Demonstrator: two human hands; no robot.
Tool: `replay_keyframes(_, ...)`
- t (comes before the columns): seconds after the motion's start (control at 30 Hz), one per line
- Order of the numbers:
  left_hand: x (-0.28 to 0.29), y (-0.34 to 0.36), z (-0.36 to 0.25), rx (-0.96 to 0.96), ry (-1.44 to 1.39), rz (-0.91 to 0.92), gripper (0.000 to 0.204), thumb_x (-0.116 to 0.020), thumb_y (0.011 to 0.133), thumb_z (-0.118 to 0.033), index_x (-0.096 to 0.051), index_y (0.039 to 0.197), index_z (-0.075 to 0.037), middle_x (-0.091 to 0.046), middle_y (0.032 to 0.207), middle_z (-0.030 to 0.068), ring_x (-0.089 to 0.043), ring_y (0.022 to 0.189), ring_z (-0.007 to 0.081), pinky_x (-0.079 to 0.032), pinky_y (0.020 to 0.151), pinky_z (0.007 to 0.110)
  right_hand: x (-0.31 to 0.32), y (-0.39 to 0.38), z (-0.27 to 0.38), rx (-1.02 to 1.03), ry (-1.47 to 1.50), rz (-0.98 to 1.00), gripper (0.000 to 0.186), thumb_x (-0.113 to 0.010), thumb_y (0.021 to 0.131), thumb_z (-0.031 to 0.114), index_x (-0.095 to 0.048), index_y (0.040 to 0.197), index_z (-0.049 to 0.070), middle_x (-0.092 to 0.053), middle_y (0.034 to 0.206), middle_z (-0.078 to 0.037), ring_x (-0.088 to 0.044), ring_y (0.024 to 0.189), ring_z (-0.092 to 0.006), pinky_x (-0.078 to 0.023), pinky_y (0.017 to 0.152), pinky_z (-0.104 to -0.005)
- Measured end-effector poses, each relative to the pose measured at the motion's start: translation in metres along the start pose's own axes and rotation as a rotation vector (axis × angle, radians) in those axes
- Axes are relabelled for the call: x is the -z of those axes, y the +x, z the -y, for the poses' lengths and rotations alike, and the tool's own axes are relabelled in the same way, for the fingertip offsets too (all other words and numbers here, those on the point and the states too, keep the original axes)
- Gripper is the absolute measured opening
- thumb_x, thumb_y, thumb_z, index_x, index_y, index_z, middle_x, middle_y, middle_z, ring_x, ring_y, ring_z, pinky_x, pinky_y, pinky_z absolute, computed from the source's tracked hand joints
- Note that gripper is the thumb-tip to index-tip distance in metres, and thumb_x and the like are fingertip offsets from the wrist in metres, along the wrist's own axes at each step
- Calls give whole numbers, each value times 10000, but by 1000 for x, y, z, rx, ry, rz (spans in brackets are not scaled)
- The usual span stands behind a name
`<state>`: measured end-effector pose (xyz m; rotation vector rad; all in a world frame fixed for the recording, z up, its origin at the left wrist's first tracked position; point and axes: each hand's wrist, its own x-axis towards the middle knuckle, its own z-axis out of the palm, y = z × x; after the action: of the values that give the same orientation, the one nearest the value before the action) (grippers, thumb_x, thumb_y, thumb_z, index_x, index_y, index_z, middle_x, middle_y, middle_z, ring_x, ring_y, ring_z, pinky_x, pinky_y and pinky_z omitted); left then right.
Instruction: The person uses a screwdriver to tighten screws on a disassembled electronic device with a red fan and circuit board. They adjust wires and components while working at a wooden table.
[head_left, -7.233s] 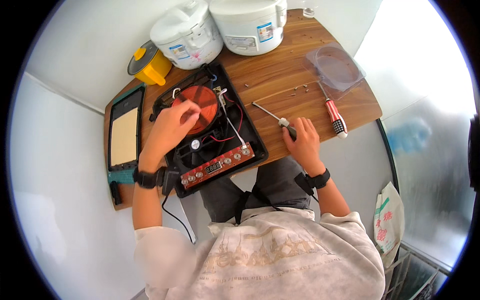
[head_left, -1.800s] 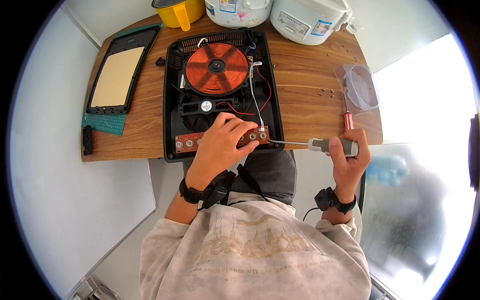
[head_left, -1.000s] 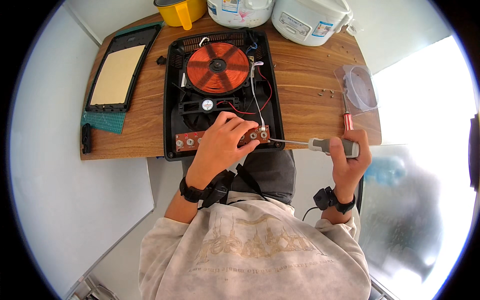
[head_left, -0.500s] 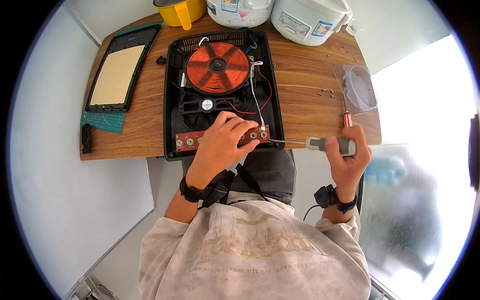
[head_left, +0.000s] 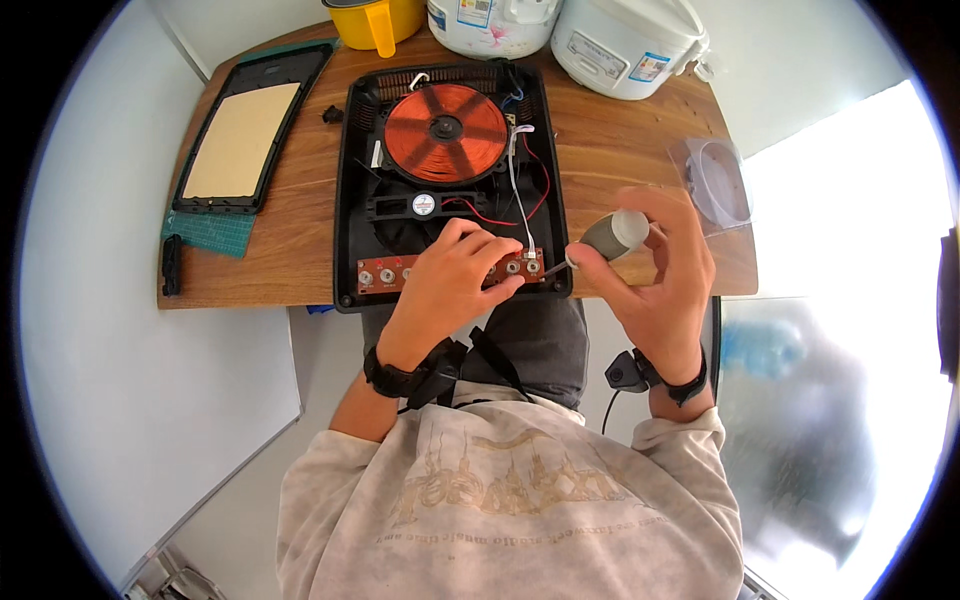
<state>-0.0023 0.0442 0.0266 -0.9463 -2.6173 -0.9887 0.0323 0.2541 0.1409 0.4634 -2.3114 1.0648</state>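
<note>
Head view: A person works at a wood-grain counter (head_left: pixel 610 150), an opened induction cooker base (head_left: pixel 349 215) lying at its near edge with the copper coil (head_left: pixel 446 130) exposed.
Left hand (head_left: pixel 452 288): Half curled, it arches over the reddish control board (head_left: pixel 379 274), fingertips at the rear edge and thumb toward the front; whether it pinches or merely presses cannot be told.
Right hand (head_left: pixel 662 285): Closed on the handle of a grey screwdriver (head_left: pixel 610 238), thumb near the collar, other fingers loosely bent around the butt.
Control board: It sits along the near side of the base, partly hidden under the left hand.
Screwdriver tip: The shaft slants to the board's right end; the tip's exact seat is too small to make out.
Shaft angle: The tool looks tilted, so a steeper stance with firm downward pressure would probably give better bite before any turn.
Board pressure: Light, even fingertip force should hold the board flat without bending it.
White ribbon cable (head_left: pixel 519 190): Its plug stands just beside the tip, so a slip could nick it; slow, short turns seem wise.
</note>
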Motion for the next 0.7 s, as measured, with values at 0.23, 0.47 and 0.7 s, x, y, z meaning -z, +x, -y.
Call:
replay_keyframes(0.23,0,0,3,-11,5,8,370,-806,831,-280,-712,1166,-152,-704,1062,20,-588,1117,254,-541,928,379,-8,-3,-13,71,36,-96,442,-877,752,12,-658,1135,40,-672,1143,-139,-678,934,-279,-553,798,-344)
replay_keyframes(0.47,-2,0,3,-16,6,-2,375,-801,837,-289,-709,1175,-156,-702,1066,23,-584,1122,258,-540,934,381,2,-5,-14,46,84,-53,393,-853,730,-20,-679,1080,23,-682,1192,-163,-696,1017,-282,-557,856,-359)
replay_keyframes(0.7,-2,-2,5,-20,-11,-5,378,-800,842,-308,-709,1178,-160,-705,1076,26,-578,1132,259,-541,934,382,-4,1,1,111,162,-18,331,-761,719,-90,-696,1027,12,-687,1169,-165,-705,1030,-278,-562,884,-353)
